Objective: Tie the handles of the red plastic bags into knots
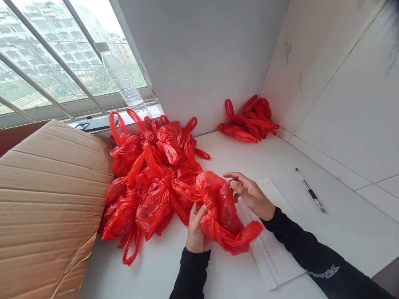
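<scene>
My left hand [197, 228] grips a loose red plastic bag [222, 207] from below, near the middle of the white table [230, 278]. The bag's mouth and one handle hang off to the right, slightly blurred. Just right of the bag, my right hand [249, 195] has its fingers apart and holds nothing. Several knotted red bags [156, 207] lie heaped to the left and behind, touching the held bag. Below my right hand lies a sheet of paper [268, 253] with handwriting, partly covered by the bag and my right arm.
A cardboard box [52, 203] stands at the left. Flattened red bags [249, 122] lie in the back corner. A pen [316, 200] and its cap [296, 169] are at the right. A water bottle [121, 77] and a phone [99, 123] rest on the windowsill.
</scene>
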Demonstrator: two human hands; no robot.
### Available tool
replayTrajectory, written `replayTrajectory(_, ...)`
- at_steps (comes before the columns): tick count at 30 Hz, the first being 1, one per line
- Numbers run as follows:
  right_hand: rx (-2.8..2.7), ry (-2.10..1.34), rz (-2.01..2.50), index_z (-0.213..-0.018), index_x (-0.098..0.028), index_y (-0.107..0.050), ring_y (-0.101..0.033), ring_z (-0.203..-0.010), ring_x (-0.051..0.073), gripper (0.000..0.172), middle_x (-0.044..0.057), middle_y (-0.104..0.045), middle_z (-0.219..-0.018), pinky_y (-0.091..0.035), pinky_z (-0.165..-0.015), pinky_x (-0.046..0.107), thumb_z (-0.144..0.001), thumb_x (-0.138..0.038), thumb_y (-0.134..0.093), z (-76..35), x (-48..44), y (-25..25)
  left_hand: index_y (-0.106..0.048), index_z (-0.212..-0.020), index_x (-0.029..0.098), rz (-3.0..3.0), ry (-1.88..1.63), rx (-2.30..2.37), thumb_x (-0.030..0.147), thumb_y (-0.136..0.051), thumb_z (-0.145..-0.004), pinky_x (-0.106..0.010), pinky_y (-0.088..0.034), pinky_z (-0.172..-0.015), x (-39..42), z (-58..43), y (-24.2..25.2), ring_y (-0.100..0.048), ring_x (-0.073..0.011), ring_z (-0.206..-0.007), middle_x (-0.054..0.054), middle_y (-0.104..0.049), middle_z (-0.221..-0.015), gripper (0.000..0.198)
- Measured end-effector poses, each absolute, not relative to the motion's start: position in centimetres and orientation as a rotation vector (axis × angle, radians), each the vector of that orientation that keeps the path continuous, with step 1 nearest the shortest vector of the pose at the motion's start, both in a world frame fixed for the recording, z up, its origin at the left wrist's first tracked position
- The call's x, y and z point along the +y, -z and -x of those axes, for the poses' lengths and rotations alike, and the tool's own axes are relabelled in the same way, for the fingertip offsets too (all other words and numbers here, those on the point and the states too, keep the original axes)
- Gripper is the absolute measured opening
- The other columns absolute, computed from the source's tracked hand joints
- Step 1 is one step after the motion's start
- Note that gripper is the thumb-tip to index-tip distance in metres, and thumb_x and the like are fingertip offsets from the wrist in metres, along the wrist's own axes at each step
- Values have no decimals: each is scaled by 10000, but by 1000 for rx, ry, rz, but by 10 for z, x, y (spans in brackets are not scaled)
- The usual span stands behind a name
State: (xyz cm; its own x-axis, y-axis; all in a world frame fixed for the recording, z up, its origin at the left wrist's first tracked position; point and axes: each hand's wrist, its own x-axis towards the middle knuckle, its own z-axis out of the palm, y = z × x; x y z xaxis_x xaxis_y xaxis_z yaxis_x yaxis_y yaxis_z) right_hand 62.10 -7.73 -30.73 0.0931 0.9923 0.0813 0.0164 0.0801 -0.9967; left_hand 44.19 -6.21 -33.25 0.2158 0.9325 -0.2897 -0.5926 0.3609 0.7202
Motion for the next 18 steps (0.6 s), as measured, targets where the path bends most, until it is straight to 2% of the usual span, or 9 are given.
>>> replayTrajectory(2, -1159, -1248, 1101, -1243, -226, -584, -623, -769, 181, 416, 40, -672, -917, -519, -701, 320, -936, -505, -558, -622, -73, 309, -732, -996, 244, -635, -1054, 809, 310, -839, -667, -352, -557, -865, -63, -443, 332, -714, -194, -778, -15, -747, -851, 352)
replayTrajectory(5, -1164, -1218, 1050, -1104, -203, -655, -631, -872, 191, 312, 38, -683, -944, -502, -805, 321, -904, -443, -641, -623, -71, 311, -725, -997, 219, -800, -984, 830, 285, -834, -673, -363, -541, -886, -65, -446, 329, -707, -249, -923, -47, -752, -926, 348)
replayTrajectory(12, -1203, -1195, 1070, -963, -193, -655, -588, -777, 163, 242, 15, -651, -870, -485, -724, 287, -913, -427, -621, -622, -74, 309, -730, -1015, 205, -781, -1033, 824, 415, -782, -752, -354, -537, -882, -64, -449, 330, -690, -269, -989, -82, -747, -1010, 340)
replayTrajectory(15, -1207, -1191, 1068, -1102, -212, -615, -593, -868, 180, 274, 27, -639, -949, -488, -773, 299, -914, -412, -612, -621, -76, 310, -732, -1064, 227, -838, -1061, 858, 421, -805, -726, -347, -534, -888, -64, -448, 335, -687, -259, -985, -58, -751, -981, 396)
replayTrajectory(18, -1244, -1184, 1038, -1313, -255, -507, -595, -923, 187, 444, 29, -626, -988, -488, -812, 317, -906, -387, -628, -623, -77, 311, -753, -995, 235, -861, -1085, 876, 433, -826, -693, -336, -544, -851, -65, -447, 338, -696, -238, -914, -40, -753, -923, 369)
